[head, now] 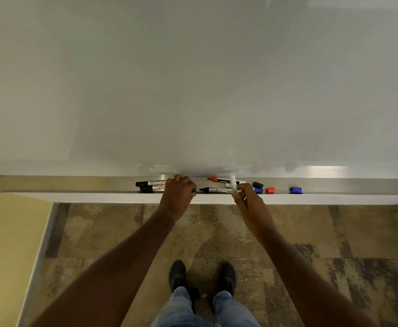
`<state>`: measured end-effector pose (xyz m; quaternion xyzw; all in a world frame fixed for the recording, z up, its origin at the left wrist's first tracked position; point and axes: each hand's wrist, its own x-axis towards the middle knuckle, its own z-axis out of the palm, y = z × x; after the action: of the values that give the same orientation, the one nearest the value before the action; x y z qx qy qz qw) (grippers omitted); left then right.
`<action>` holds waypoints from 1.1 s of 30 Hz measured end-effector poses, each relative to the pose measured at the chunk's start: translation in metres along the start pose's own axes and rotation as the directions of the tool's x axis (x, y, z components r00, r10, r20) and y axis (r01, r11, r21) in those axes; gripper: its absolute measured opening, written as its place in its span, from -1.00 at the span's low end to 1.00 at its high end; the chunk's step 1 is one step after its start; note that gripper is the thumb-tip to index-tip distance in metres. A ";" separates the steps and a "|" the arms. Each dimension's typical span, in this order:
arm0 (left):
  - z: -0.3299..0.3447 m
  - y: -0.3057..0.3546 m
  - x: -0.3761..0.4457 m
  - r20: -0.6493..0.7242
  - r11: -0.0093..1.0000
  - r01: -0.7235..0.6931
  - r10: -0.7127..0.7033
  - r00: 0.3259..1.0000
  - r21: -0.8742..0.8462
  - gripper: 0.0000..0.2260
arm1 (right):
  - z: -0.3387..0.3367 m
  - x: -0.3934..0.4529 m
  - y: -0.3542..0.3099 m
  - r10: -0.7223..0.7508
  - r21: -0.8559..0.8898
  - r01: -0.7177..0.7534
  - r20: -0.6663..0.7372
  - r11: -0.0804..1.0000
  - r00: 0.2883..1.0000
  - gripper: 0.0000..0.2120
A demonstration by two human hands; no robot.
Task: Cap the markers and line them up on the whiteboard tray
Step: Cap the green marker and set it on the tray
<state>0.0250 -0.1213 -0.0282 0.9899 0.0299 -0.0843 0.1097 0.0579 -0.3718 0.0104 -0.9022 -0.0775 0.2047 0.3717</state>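
Two hands of ours at the whiteboard tray (334, 198): left hand (178, 193) fisted around a green marker (194, 191), right hand (248, 201) pinching a white marker (233, 183) upright.

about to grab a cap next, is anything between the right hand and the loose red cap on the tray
Yes. The right hand holds a white marker, and a black cap and a blue cap lie on the tray between it and the red cap.
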 end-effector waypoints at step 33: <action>-0.042 0.069 -0.084 0.341 -0.133 0.321 -0.526 0.779 -0.938 -0.81 | 0.041 -0.031 -0.048 0.288 0.670 -0.237 0.037 0.703 0.957 -0.67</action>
<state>-0.0451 -0.1824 0.0411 0.5697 0.4056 0.0045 0.7148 0.0127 -0.3204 0.0280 -0.7171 0.1434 0.2376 0.6393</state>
